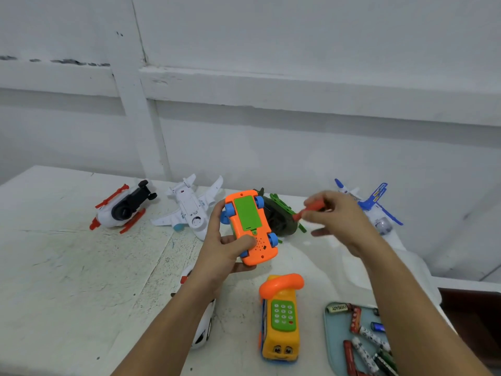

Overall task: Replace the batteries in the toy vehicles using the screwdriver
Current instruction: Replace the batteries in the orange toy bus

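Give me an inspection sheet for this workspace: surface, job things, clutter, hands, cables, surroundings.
Surface: scuffed white table.
Job's things: orange plastic toy car with blue wheels, underside up, green battery cover in place; red-handled screwdriver clear of it; loose batteries in pale blue tray. Other toys on the table: yellow toy bus-phone, white toy plane, red-and-white toy helicopter, dark green toy, blue-and-white toy plane, white toy car under left forearm.
Clutter: nothing seen.
Hands: left hand grips the car; right hand pinches the screwdriver.
Cables: nothing seen.
Surroundings: white painted wall behind.
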A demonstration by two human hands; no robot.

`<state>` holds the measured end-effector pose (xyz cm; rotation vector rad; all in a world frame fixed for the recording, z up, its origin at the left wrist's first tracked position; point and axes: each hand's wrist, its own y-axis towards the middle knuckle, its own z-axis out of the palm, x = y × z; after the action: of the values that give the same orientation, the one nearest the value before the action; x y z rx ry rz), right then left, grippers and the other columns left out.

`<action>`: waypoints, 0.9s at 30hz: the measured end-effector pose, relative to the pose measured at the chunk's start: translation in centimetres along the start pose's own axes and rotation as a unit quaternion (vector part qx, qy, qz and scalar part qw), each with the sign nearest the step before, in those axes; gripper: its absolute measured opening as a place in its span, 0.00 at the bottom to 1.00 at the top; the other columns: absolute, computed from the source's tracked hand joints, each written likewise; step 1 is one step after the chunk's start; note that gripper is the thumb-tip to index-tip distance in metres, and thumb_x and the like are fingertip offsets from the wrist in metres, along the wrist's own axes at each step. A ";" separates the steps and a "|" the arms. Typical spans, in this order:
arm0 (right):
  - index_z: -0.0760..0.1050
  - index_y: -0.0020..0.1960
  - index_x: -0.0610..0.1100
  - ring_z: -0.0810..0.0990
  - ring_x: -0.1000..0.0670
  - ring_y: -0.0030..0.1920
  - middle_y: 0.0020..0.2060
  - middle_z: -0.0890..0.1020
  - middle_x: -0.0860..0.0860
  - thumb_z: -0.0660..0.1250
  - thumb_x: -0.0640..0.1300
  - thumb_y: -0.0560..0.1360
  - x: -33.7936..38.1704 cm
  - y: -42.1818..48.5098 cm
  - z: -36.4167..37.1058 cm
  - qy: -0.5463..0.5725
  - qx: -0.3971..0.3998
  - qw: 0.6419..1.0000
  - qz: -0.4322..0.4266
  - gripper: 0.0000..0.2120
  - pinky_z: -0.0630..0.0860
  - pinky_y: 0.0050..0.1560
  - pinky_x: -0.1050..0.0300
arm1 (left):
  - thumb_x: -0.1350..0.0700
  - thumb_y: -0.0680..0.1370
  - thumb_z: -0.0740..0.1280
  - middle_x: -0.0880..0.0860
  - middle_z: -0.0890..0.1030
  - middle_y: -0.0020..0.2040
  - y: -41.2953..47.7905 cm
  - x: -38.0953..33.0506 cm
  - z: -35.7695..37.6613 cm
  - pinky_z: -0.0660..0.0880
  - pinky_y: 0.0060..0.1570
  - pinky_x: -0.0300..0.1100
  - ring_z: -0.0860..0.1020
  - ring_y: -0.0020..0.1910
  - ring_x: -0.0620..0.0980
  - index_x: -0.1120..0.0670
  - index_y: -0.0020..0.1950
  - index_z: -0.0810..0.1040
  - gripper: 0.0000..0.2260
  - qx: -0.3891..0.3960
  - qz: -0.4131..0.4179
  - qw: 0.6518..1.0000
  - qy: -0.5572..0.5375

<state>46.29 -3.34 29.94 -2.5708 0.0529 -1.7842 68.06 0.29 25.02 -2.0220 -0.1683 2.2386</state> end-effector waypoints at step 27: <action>0.59 0.48 0.50 0.84 0.35 0.41 0.35 0.82 0.43 0.53 0.60 0.73 4.7 -2.0 10.1 0.336 -0.029 0.938 -0.085 0.14 0.80 0.49 0.35 | 0.62 0.77 0.70 0.56 0.82 0.52 0.9 -2.3 -5.3 0.80 0.32 0.45 0.85 0.44 0.55 0.32 0.68 0.61 0.32 0.022 -0.009 0.999 -0.035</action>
<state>57.42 -1.62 30.85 -1.9128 -0.1162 -2.6702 73.56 -0.94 26.60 -1.9135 -0.1427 2.2829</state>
